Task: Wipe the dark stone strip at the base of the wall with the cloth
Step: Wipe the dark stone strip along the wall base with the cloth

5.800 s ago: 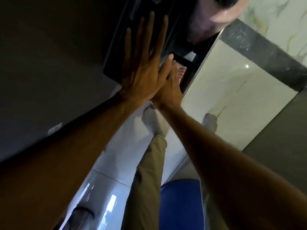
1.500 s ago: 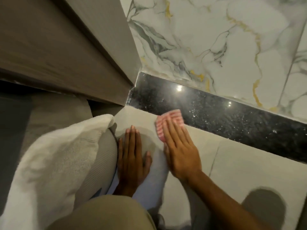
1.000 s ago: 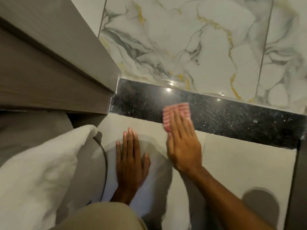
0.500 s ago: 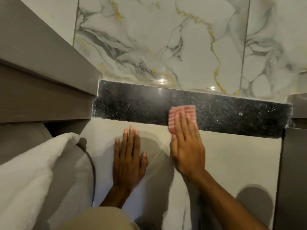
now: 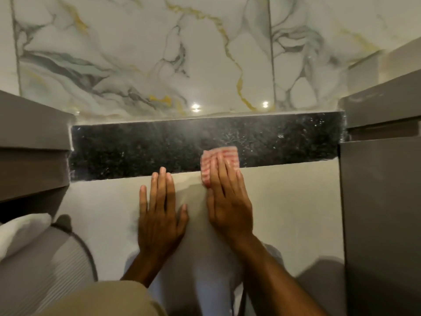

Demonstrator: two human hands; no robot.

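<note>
A dark speckled stone strip [image 5: 136,147] runs along the foot of the marble wall, between two grey units. A folded pink-and-white striped cloth [image 5: 224,153] lies against the strip's lower edge, right of its middle. My right hand [image 5: 227,201] presses flat on the cloth, fingers covering most of it. My left hand [image 5: 160,215] rests flat on the pale floor tile beside it, fingers together, fingertips just short of the strip, holding nothing.
White marble wall [image 5: 182,53] with grey and gold veins rises above the strip. Grey furniture panels stand at left [image 5: 32,142] and right [image 5: 380,201]. A white towel [image 5: 20,231] on a ribbed grey item [image 5: 45,270] sits lower left. My beige-clad knee [image 5: 102,302] is at the bottom.
My view has swung from the furniture down to the wall base. Over the last second my right hand has slid the cloth rightward along the strip; my left hand stays flat on the floor.
</note>
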